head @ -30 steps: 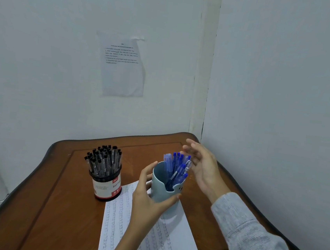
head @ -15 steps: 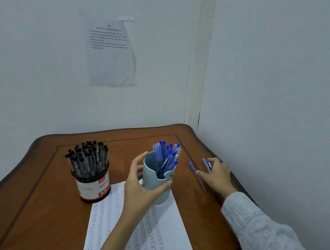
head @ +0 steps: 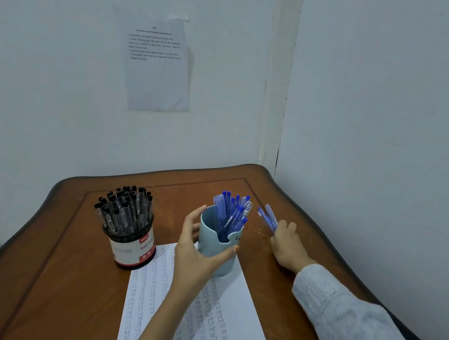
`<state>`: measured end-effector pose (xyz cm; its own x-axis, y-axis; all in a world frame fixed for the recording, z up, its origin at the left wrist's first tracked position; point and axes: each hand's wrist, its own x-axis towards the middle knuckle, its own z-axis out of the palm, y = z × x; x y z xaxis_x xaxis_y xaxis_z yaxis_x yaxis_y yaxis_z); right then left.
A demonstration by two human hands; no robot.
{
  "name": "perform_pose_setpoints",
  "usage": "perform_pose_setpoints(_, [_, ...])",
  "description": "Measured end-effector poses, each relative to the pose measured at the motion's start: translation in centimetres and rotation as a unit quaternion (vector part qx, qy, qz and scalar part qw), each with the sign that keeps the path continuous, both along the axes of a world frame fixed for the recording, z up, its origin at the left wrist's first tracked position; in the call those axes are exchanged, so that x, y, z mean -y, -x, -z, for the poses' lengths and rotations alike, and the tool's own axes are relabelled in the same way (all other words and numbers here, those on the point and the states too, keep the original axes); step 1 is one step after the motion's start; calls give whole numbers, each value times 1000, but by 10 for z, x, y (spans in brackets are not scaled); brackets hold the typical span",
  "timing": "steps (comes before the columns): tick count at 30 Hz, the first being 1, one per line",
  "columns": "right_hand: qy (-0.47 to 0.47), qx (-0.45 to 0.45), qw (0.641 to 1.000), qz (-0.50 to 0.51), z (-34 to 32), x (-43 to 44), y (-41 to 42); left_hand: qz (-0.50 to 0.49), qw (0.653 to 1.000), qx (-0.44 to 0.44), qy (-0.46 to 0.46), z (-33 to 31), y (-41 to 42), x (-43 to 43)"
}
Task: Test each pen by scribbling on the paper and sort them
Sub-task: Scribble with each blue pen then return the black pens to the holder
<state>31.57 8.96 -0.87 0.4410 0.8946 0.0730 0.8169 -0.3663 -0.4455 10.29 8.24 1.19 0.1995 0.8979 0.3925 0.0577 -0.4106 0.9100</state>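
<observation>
My left hand wraps around a light blue cup full of blue pens; the cup stands on the top edge of the lined paper. To the cup's right, my right hand is closed on two blue pens that point up and away, blurred, just above the table. A round black-rimmed holder packed with black pens stands to the left of the cup.
The wooden table sits in a room corner, with walls close behind and on the right. A printed sheet is taped to the back wall. The table's curved edge runs along the left and right.
My right hand went from hovering over the cup down to the table at the right, closed on the two blue pens lying there and raised them. My left hand kept hold of the cup.
</observation>
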Motion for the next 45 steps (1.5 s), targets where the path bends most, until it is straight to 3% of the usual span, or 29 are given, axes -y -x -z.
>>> perform_pose_setpoints(3, [-80, -138, 986, -43, -20, 14, 11, -3, 1000, -2, 3, 1, 4, 2])
perform_pose_setpoints(8, [-235, -299, 923, -51, -67, 36, 42, -14, 1000, 5, 9, -7, 11, 13])
perform_pose_setpoints(12, [-305, -503, 803, -93, -111, 50, 66, -15, 1000, 9, 11, -15, 17, 24])
perform_pose_setpoints(16, [-369, -594, 699, -148, -142, 54, 91, -12, 1000, 5, 17, -18, 19, 34])
perform_pose_setpoints(18, [-389, -619, 665, -152, -151, 53, 104, -7, 1000, 6, 25, -19, 18, 40])
perform_pose_setpoints(20, [-407, -599, 673, -150, -154, 51, 114, -3, 1000, 7, 29, -20, 18, 46])
perform_pose_setpoints(28, [-443, -378, 801, -138, -132, 54, 144, -12, 1000, 8, 10, -24, 17, 59])
perform_pose_setpoints(34, [-454, -342, 813, -124, -124, 53, 148, -26, 1000, 2, 3, -23, 20, 58])
perform_pose_setpoints(45, [-447, -375, 804, -116, -134, 54, 135, -14, 999, 33, 5, -24, 20, 57])
